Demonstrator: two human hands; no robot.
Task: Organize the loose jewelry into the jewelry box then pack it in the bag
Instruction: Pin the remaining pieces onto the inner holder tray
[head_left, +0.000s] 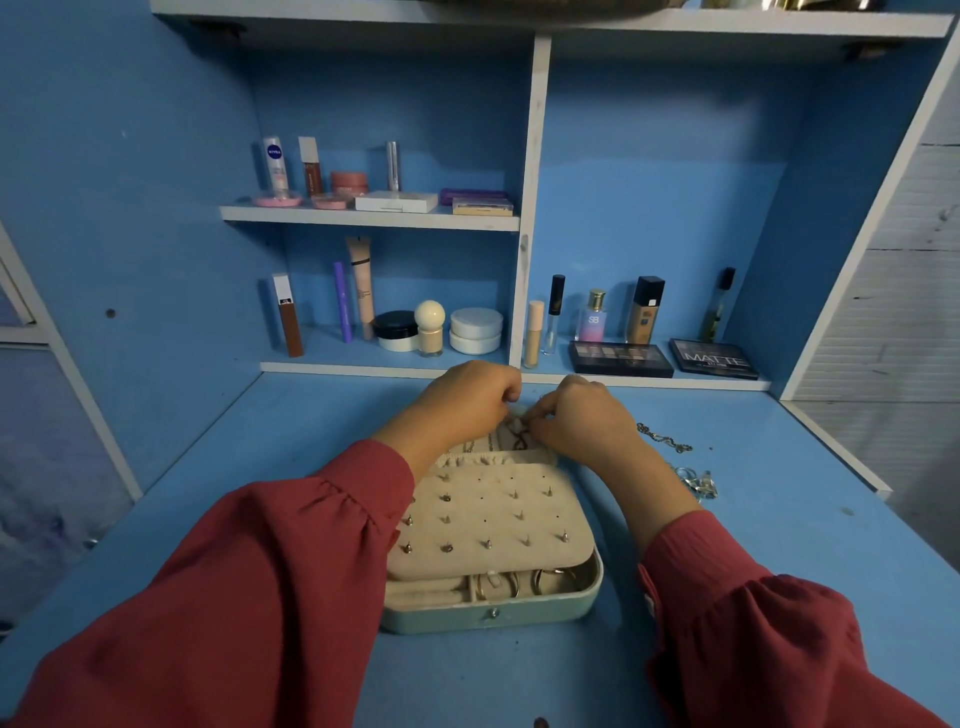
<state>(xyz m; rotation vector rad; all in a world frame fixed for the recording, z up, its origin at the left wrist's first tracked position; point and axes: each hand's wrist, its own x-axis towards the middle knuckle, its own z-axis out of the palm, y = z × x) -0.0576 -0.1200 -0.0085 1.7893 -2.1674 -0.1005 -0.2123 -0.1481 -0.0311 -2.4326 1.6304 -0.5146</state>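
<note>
Working at the far end of the open box (493, 616), both hands meet over its lid lining. The left hand (462, 400) has its fingers curled, seemingly pinching something small at the lid's top edge. The right hand (582, 421) pinches a thin chain (519, 436) lying on the lining just beside the left, so both hands are about equally near it. The stud panel (488, 519) lies between the wrists, rings in the tray (545, 592) below it. Loose chain (665, 439) and a silver cluster (698, 483) lie on the desk (779, 519) to the right, nearer the right hand, the chain running away rightward. No bag shows.
</note>
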